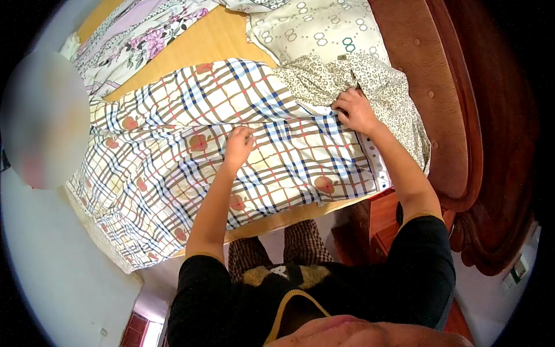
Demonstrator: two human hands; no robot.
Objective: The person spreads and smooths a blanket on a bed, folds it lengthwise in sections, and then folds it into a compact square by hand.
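Observation:
A plaid quilt [277,156] with blue, brown and red lines and apple-like prints lies across the near side of the bed, its far part folded over along a crease. My left hand [238,146] rests at that crease with bent fingers closed on the cloth. Further right, my right hand [355,111] grips the quilt's edge, beside a leopard-print pillow [387,92]. The fingertips of both hands are partly hidden. A dotted border [377,161] shows at the quilt's right end.
Behind lie a white pillow [321,29] with hexagon prints and a floral cloth [147,43] on the yellow mattress surface [196,37]. A brown padded headboard [430,104] bounds the right. A reddish wooden cabinet [384,217] stands below it. A blurred oval covers the far left.

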